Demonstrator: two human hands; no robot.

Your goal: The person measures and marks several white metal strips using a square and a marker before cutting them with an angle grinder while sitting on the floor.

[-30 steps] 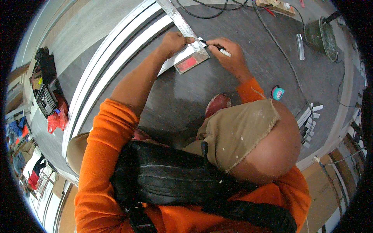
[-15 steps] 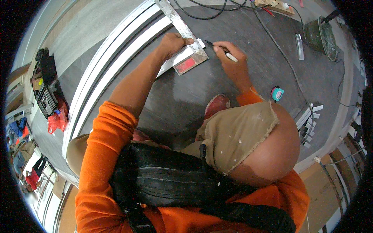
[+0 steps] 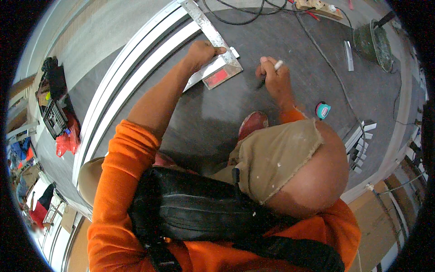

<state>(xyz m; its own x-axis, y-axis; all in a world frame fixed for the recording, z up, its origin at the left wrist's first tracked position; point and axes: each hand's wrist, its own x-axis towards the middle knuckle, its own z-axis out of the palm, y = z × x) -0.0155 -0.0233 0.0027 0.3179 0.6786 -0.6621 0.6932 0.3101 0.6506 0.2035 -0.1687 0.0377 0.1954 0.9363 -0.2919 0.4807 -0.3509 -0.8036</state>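
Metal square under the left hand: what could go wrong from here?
Only the left hand touches the metal square, near its corner, so it might pivot or slip on the pale strip. The right hand holds the white pen over the floor; if uncapped, it might leave a stray mark.

pen (image 3: 278,65): middle hidden by right hand (image 3: 277,82) | cable (image 3: 239,24): top-cropped | distant person (image 3: 38,214): head blurred

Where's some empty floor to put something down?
Bare dark floor lies between the metal square and the right red shoe, and between the right hand and looped black cable. It's crowded around the left hand, beside the long white strips.
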